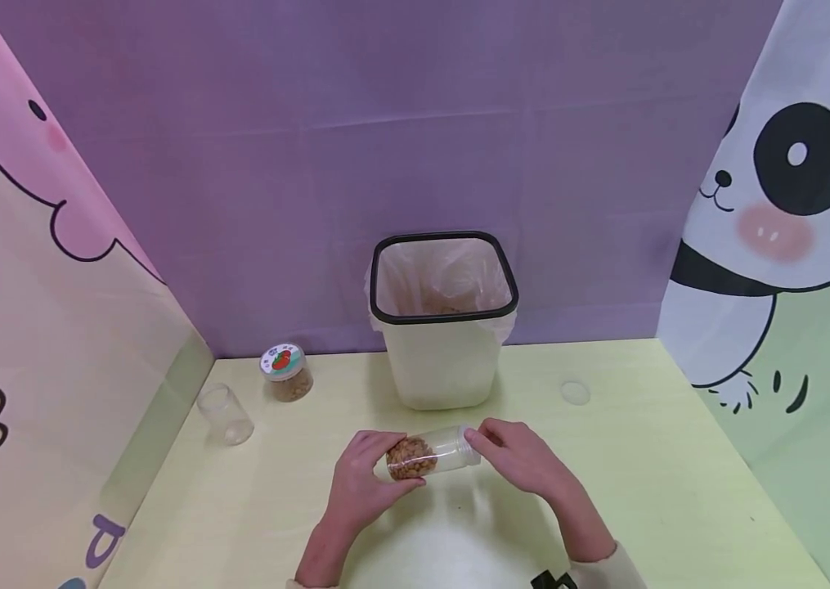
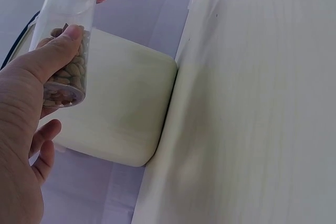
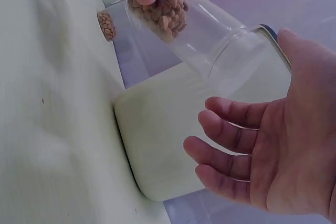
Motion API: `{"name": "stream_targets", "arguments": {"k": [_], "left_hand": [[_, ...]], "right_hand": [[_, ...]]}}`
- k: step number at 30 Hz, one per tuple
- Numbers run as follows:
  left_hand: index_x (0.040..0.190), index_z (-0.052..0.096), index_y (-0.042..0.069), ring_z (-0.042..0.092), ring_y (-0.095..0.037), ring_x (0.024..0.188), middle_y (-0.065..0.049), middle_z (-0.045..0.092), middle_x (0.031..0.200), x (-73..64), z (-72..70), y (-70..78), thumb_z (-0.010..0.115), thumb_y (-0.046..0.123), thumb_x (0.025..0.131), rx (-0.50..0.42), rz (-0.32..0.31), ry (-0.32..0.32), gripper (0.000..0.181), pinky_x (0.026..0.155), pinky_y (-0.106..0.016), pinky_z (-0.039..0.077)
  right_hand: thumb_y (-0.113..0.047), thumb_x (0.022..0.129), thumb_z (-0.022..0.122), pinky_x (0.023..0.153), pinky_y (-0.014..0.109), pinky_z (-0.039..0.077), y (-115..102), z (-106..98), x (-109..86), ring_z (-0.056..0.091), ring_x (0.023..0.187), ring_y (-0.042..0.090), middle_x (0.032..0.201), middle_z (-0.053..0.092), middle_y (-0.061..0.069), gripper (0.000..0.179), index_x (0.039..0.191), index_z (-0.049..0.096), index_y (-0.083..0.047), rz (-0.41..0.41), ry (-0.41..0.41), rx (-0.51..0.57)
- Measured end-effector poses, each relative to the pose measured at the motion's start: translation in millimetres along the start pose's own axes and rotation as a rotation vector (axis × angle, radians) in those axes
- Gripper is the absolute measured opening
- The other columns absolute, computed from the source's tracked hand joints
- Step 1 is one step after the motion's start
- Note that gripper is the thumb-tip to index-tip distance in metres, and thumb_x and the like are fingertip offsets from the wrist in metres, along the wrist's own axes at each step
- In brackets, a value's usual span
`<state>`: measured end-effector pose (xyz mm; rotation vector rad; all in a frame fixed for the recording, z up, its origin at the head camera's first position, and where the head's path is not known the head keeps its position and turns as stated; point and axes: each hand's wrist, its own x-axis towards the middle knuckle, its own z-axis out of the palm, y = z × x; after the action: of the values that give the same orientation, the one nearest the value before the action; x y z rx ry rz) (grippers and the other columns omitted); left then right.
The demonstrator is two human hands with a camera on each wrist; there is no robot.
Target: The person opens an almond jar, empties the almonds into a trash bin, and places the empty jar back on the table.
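Observation:
A clear plastic jar (image 1: pixel 451 448) lies tilted nearly sideways above the table, with brown nut-like pieces (image 1: pixel 411 458) gathered at its base end. My left hand (image 1: pixel 366 483) grips that base end, thumb on one side and fingers on the other. In the left wrist view its thumb presses the jar wall over the brown pieces (image 2: pixel 73 72). My right hand (image 1: pixel 521 458) is at the jar's neck end. Its fingers are loosely bent and apart in the right wrist view, with the thumb close by the clear neck (image 3: pixel 226 56).
Behind the hands stands a cream bin (image 1: pixel 444 368) with a black rim and a bag liner. To the left are a clear jar (image 1: pixel 226 415) and a jar with a printed lid (image 1: pixel 286 372) holding brown pieces. A clear round lid (image 1: pixel 575 393) lies at the right.

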<state>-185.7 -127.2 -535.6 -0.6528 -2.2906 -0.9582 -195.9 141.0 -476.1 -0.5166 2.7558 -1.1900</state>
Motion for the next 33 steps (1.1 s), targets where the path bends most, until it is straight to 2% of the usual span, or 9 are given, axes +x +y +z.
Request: {"name": "stream_targets", "arguments": {"k": [3, 7, 10, 13, 17, 23, 28, 33], "left_hand": [[0.108, 0.072, 0.017, 0.056, -0.007, 0.098, 0.012, 0.069, 0.104, -0.2, 0.1, -0.7, 0.095, 0.04, 0.054, 0.008, -0.002, -0.005, 0.063, 0.084, -0.028, 0.049], [0.108, 0.072, 0.017, 0.057, -0.008, 0.098, 0.012, 0.069, 0.104, 0.9, -0.3, -1.0, 0.095, 0.04, 0.054, 0.015, 0.008, -0.006, 0.063, 0.083, -0.03, 0.049], [0.108, 0.071, 0.017, 0.056, -0.007, 0.099, 0.012, 0.068, 0.104, 0.5, -0.1, -0.8, 0.095, 0.039, 0.054, 0.016, -0.006, -0.017, 0.063, 0.083, -0.03, 0.05], [0.113, 0.07, 0.015, 0.056, -0.007, 0.101, 0.011, 0.067, 0.107, -0.2, 0.4, -0.5, 0.095, 0.036, 0.056, 0.015, -0.023, -0.041, 0.066, 0.085, -0.03, 0.05], [0.118, 0.068, 0.014, 0.056, -0.011, 0.103, 0.008, 0.065, 0.11, -1.3, 0.2, 0.7, 0.094, 0.034, 0.06, 0.01, -0.015, -0.076, 0.067, 0.085, -0.034, 0.05], [0.12, 0.065, 0.017, 0.056, -0.015, 0.106, 0.007, 0.064, 0.114, -3.2, 0.5, -1.0, 0.091, 0.034, 0.065, 0.007, -0.006, -0.096, 0.063, 0.089, -0.035, 0.048], [0.12, 0.065, 0.017, 0.056, -0.013, 0.106, 0.008, 0.063, 0.116, -4.5, 0.7, -3.0, 0.091, 0.032, 0.065, 0.027, -0.01, -0.098, 0.063, 0.089, -0.035, 0.049], [0.118, 0.066, 0.016, 0.056, -0.011, 0.106, 0.009, 0.063, 0.116, -4.8, -1.2, -4.6, 0.093, 0.03, 0.062, 0.037, -0.022, -0.084, 0.063, 0.087, -0.034, 0.05]], "right_hand": [[-0.055, 0.094, 0.054, 0.054, 0.028, 0.039, -3, -1, 0.4, 0.046, 0.058, 0.009, 0.064, 0.051, -0.006, 0.037, 0.084, 0.062, -0.02, -0.009, -0.009, -0.001], [-0.041, 0.088, 0.07, 0.064, 0.032, 0.048, -1, -2, 1.1, 0.056, 0.074, 0.016, 0.08, 0.058, -0.006, 0.028, 0.097, 0.062, -0.016, -0.104, -0.013, 0.077], [-0.024, 0.082, 0.078, 0.075, 0.038, 0.051, 2, -3, 0.9, 0.059, 0.091, 0.022, 0.096, 0.06, -0.006, 0.037, 0.111, 0.059, -0.014, -0.19, -0.016, 0.139], [-0.014, 0.076, 0.082, 0.081, 0.041, 0.051, 2, -3, 0.4, 0.058, 0.101, 0.021, 0.106, 0.06, -0.006, 0.05, 0.119, 0.056, -0.012, -0.243, -0.012, 0.155], [-0.009, 0.075, 0.082, 0.084, 0.038, 0.05, 1, -3, 0.3, 0.055, 0.102, 0.017, 0.11, 0.058, -0.007, 0.053, 0.121, 0.055, -0.011, -0.274, -0.013, 0.145], [-0.006, 0.073, 0.082, 0.078, 0.034, 0.049, -1, -6, -1.8, 0.055, 0.1, 0.017, 0.117, 0.059, -0.007, 0.057, 0.125, 0.059, -0.011, -0.362, -0.025, 0.115], [-0.005, 0.074, 0.08, 0.08, 0.038, 0.05, 1, -11, -2.2, 0.055, 0.103, 0.02, 0.118, 0.059, -0.004, 0.055, 0.124, 0.059, -0.01, -0.351, -0.021, 0.107], [-0.002, 0.075, 0.079, 0.082, 0.038, 0.05, 7, -17, -1.8, 0.056, 0.103, 0.02, 0.114, 0.06, -0.001, 0.053, 0.122, 0.056, -0.01, -0.281, -0.012, 0.116]]}}
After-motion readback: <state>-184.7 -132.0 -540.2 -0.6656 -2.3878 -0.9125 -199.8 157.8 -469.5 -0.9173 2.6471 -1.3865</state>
